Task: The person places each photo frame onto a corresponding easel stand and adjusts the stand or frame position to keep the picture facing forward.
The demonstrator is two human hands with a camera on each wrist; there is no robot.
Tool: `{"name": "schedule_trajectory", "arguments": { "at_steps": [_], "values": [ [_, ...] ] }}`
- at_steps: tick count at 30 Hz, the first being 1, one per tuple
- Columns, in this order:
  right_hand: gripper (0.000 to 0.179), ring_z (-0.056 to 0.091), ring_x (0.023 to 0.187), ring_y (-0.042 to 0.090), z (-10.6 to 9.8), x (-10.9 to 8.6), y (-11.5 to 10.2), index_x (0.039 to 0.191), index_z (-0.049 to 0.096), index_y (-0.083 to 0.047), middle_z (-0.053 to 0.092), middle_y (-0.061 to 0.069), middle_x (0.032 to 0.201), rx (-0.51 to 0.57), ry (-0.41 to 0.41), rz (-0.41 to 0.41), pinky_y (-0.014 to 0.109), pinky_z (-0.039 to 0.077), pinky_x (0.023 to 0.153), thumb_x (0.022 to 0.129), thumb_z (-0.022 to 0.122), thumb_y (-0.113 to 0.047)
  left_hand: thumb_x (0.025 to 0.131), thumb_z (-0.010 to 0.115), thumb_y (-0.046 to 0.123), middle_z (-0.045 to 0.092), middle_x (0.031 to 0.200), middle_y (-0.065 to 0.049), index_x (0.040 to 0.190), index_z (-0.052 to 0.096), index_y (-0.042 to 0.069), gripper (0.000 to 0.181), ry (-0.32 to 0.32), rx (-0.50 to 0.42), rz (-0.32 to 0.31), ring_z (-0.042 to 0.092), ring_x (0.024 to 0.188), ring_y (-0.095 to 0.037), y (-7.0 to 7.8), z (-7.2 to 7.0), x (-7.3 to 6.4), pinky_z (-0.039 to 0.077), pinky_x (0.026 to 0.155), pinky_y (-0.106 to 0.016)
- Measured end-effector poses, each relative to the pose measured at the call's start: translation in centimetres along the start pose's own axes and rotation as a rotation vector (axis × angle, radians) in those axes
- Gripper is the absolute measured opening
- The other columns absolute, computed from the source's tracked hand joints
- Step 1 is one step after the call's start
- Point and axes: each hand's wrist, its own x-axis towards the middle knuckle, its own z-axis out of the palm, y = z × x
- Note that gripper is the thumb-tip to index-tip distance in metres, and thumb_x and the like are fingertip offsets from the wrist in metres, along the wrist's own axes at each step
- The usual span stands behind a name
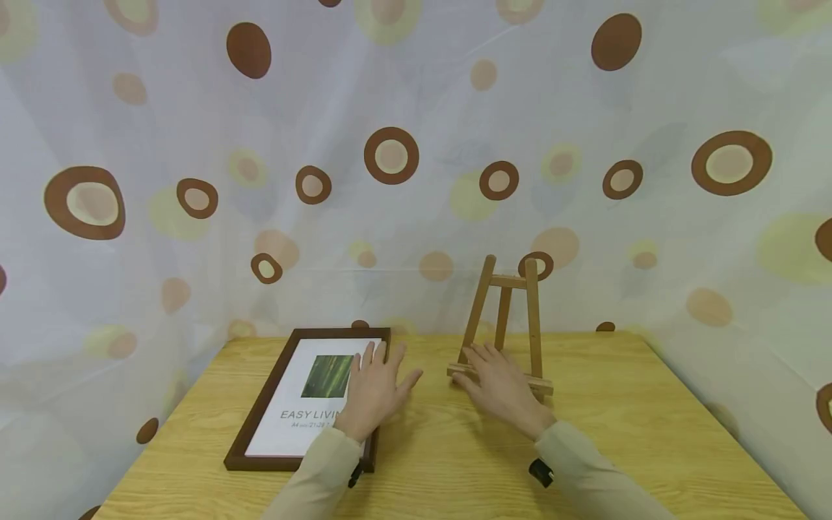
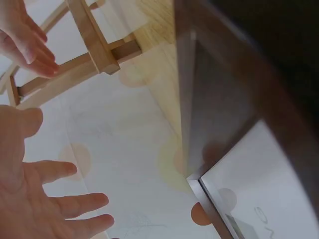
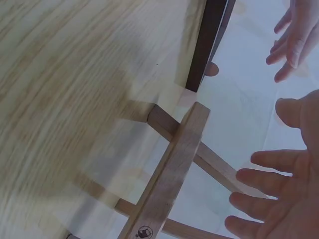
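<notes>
A dark brown picture frame (image 1: 263, 404) lies flat on the left of the table, its white insert (image 1: 292, 375) printed with a green picture and lettering. Over its right side hovers my left hand (image 1: 373, 393), fingers spread and holding nothing. A small wooden easel (image 1: 534, 318) stands upright at the back, right of the middle. My right hand (image 1: 503, 390) is in front of its ledge (image 1: 542, 385), fingers extended, nothing in the palm. In the right wrist view the ledge (image 3: 169, 172) shows apart from the right hand (image 3: 281, 194). The left wrist view shows the left hand (image 2: 40, 199) beside the frame (image 2: 184, 89).
The light wood table (image 1: 429, 462) reaches back to a pale curtain (image 1: 416, 94) with brown and yellow spots, which also hangs along both sides. Black bands sit at both sleeve cuffs.
</notes>
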Motion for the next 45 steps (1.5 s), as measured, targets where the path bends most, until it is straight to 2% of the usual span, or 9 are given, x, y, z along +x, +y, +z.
{"name": "schedule_trajectory", "arguments": {
  "at_steps": [4,8,15,19,26,31,35,40,45],
  "values": [
    [0.059,0.044,0.135,0.044,0.6,0.2,0.1,0.14,0.051,0.001,0.055,0.021,0.14,0.01,0.063,-0.019,0.062,0.036,0.11,0.096,0.062,-0.037,0.099,0.046,0.057,0.051,0.142,-0.022,0.144,0.051,0.014,0.062,-0.003,-0.042,-0.046,0.039,0.137,-0.044,-0.3,0.0,0.1,0.029,0.115,-0.06],
    [0.056,0.047,0.132,0.042,1.1,0.2,-0.1,0.138,0.053,0.002,0.056,0.022,0.138,0.086,0.082,-0.016,0.06,0.04,0.107,0.095,0.065,-0.032,0.098,0.049,0.054,0.056,0.138,-0.019,0.142,0.052,0.01,0.062,-0.019,-0.114,-0.088,0.046,0.133,-0.04,-0.7,0.1,-0.2,0.032,0.114,-0.057],
    [0.052,0.055,0.126,0.036,1.7,0.7,-0.4,0.141,0.052,-0.006,0.056,0.017,0.14,0.438,0.017,0.168,0.054,0.046,0.104,0.098,0.061,-0.032,0.098,0.057,0.042,0.059,0.133,-0.021,0.137,0.054,0.0,0.057,0.004,-0.374,-0.096,0.055,0.124,-0.039,-1.3,-0.1,-0.2,0.047,0.102,-0.054],
    [0.045,0.063,0.116,0.031,2.2,1.0,-0.5,0.136,0.057,-0.005,0.063,0.015,0.131,0.604,0.013,0.22,0.049,0.052,0.097,0.098,0.061,-0.028,0.098,0.058,0.038,0.059,0.132,-0.021,0.135,0.055,-0.002,0.054,-0.001,-0.428,-0.123,0.054,0.124,-0.04,-2.0,-0.4,0.0,0.046,0.103,-0.054],
    [0.038,0.06,0.118,0.031,2.8,1.1,-0.6,0.13,0.062,-0.007,0.065,0.011,0.128,0.66,-0.006,0.263,0.048,0.05,0.098,0.098,0.061,-0.027,0.097,0.061,0.031,0.064,0.125,-0.023,0.128,0.06,-0.002,0.045,0.008,-0.512,-0.149,0.06,0.117,-0.04,-3.7,-0.4,-0.1,0.05,0.097,-0.054],
    [0.031,0.064,0.111,0.028,3.5,0.8,-0.6,0.123,0.067,-0.008,0.069,0.009,0.121,0.692,-0.006,0.291,0.043,0.055,0.089,0.097,0.062,-0.024,0.096,0.063,0.031,0.067,0.119,-0.021,0.125,0.063,-0.002,0.044,-0.012,-0.554,-0.216,0.063,0.111,-0.035,-5.2,-0.4,-0.2,0.054,0.091,-0.049],
    [0.03,0.068,0.101,0.027,3.9,0.9,-0.8,0.123,0.066,-0.003,0.068,0.015,0.121,0.784,-0.027,0.303,0.041,0.058,0.082,0.097,0.061,-0.018,0.095,0.065,0.029,0.069,0.114,-0.016,0.124,0.065,0.0,0.041,-0.017,-0.548,-0.275,0.065,0.106,-0.031,-6.6,-0.4,-0.4,0.056,0.087,-0.044],
    [0.031,0.068,0.098,0.028,4.2,1.1,-1.3,0.124,0.063,0.003,0.053,0.022,0.14,0.917,-0.066,0.351,0.043,0.06,0.08,0.098,0.059,-0.013,0.095,0.066,0.026,0.069,0.114,-0.014,0.121,0.066,0.001,0.037,-0.032,-0.586,-0.31,0.065,0.105,-0.028,-8.1,-1.0,-0.9,0.056,0.088,-0.043],
    [0.035,0.067,0.098,0.031,4.8,1.0,-1.8,0.125,0.061,0.008,0.062,0.023,0.126,0.959,-0.106,0.37,0.041,0.06,0.077,0.098,0.059,-0.013,0.094,0.066,0.025,0.069,0.114,-0.01,0.12,0.067,0.003,0.034,-0.063,-0.677,-0.357,0.062,0.108,-0.026,-9.3,-1.5,-1.6,0.053,0.092,-0.044]
  ]
}}
